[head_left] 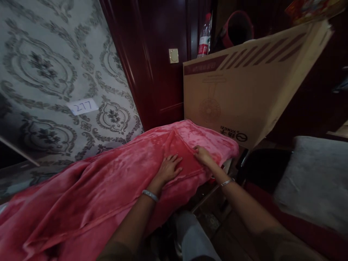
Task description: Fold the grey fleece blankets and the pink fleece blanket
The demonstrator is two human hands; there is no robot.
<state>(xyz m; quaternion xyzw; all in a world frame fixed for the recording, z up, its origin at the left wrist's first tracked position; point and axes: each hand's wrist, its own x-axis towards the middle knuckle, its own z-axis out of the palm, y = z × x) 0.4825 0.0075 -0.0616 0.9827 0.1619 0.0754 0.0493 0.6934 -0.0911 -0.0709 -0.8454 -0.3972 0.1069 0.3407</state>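
Clerk: Head view. Where is the item under inspection?

Inspector: The pink blanket spreads from the centre out to eight o'clock, creased, with a darker red flap lying over its paler part. What supports it is covered.

Clerk: State of each grip?

Inspector: Left hand, just below centre at six o'clock: palm down on the flap, fingers spread wide, holding nothing. Right hand, near centre at four o'clock: narrow, fingertips pinching the flap's edge. (Both wrists carry a bangle; the left one is thicker.)

Clerk: Surroundings?

Inspector: A cardboard box at two o'clock, just beyond the blanket. A red-capped bottle at one o'clock, by the box's top edge. A card marked 277, a little past nine, on patterned wallpaper. Grey cushion between three and four.
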